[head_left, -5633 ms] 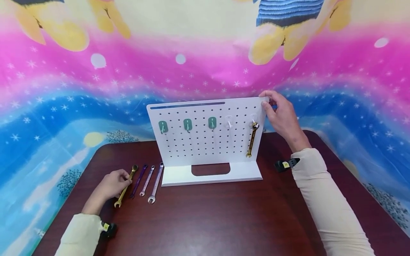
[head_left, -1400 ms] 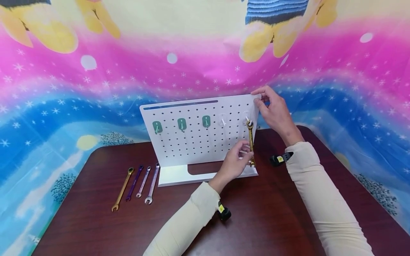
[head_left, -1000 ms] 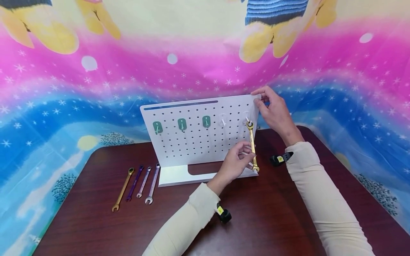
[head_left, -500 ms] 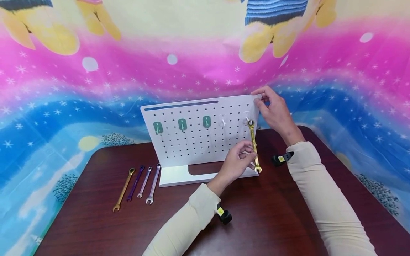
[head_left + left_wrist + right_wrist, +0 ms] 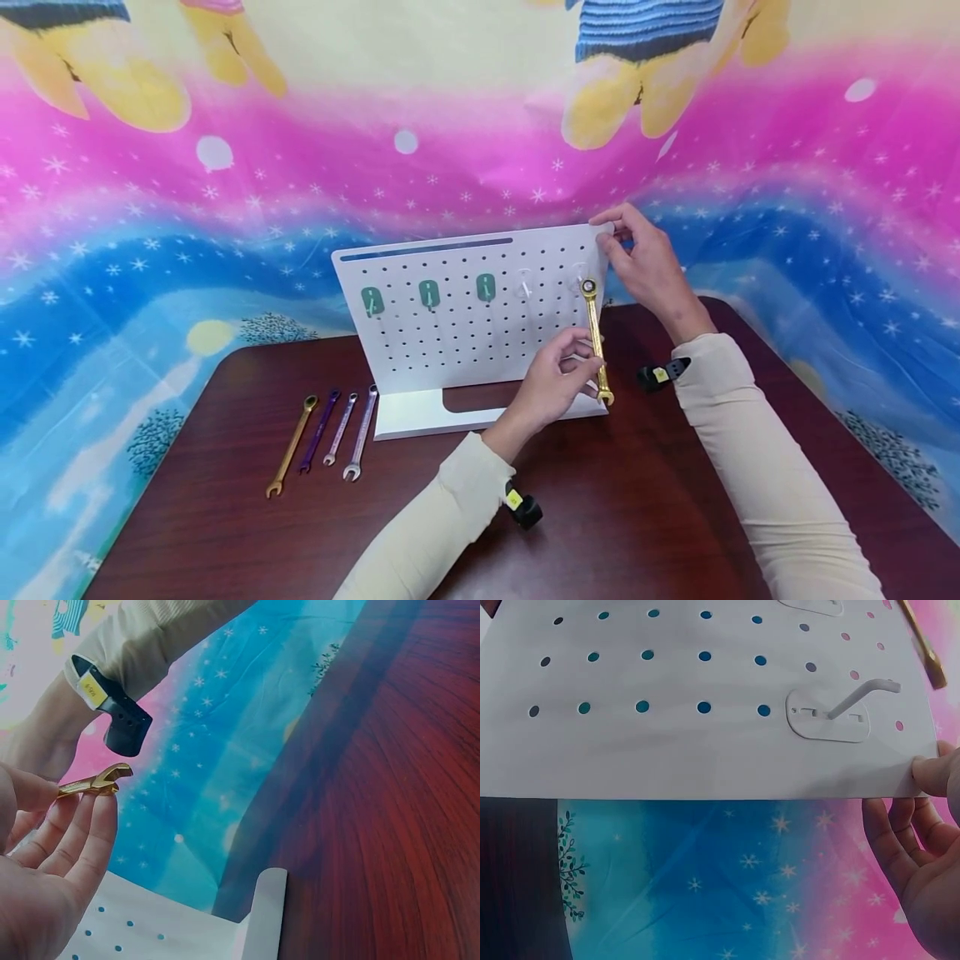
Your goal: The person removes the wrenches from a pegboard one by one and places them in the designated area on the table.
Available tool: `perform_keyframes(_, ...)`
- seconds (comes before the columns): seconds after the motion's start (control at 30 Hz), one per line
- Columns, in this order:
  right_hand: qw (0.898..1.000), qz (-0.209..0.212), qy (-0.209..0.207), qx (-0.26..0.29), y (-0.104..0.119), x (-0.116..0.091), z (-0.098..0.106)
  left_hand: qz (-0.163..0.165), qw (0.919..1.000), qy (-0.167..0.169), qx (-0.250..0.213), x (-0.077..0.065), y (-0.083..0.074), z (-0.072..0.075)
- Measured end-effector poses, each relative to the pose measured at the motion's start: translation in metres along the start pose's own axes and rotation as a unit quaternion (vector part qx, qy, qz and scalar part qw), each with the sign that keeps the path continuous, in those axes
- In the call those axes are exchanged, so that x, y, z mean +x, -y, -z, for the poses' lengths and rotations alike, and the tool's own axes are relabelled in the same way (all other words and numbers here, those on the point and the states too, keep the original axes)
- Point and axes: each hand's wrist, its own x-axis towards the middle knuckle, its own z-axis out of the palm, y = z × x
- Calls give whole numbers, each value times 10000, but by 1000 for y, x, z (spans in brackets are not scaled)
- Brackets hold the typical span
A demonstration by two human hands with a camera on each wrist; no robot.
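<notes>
In the head view my left hand (image 5: 553, 382) pinches a gold combination wrench (image 5: 596, 337) between thumb and fingers, ring end up, before the right side of a white pegboard (image 5: 450, 379). The left wrist view shows the wrench's open end (image 5: 109, 778) poking out past the fingertips. My right hand (image 5: 651, 271) grips the board's top right corner, thumb in front and fingers behind. A white hook (image 5: 862, 697) close to that corner carries nothing in the right wrist view; the gold ring end (image 5: 928, 664) is apart from it.
Left of the board, a gold wrench (image 5: 291, 450), a purple wrench (image 5: 319, 433) and two silvery wrenches (image 5: 359, 437) lie side by side on the dark red table (image 5: 420, 533). Green-backed hooks (image 5: 429, 293) and a clear hook (image 5: 524, 285) line the board. A printed cloth (image 5: 480, 167) hangs behind.
Since the first frame, my left hand has left the wrench on the table and taken hold of the hanging one. Its ring end has come off the hook; its lower end swung outward.
</notes>
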Motion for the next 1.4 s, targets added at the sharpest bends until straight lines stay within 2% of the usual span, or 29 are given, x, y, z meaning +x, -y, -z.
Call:
perform_keyframes(0.33, 10000, 82, 5, 11, 0, 0, 0, -46, 9989, 241, 400, -20, -9, 20)
perform_keyframes(0.57, 9999, -67, 86, -66, 1, 0, 1, 110, 9961, 354, 796, -44, -23, 44)
perform_keyframes(0.73, 9998, -145, 119, -72, 1, 0, 2, 265, 9953, 289, 889, -63, -35, 61)
perform_keyframes(0.9, 9998, -152, 132, -66, 2, -1, 2, 242, 9931, 208, 1126, -82, -47, 79)
perform_keyframes(1.07, 9998, -119, 127, -51, 2, 0, 1, 157, 9909, -11, 1339, -100, -61, 101)
perform_keyframes(1.4, 9998, -110, 76, -135, 3, 0, 0, 276, 9818, -863, 1668, -139, -79, 147)
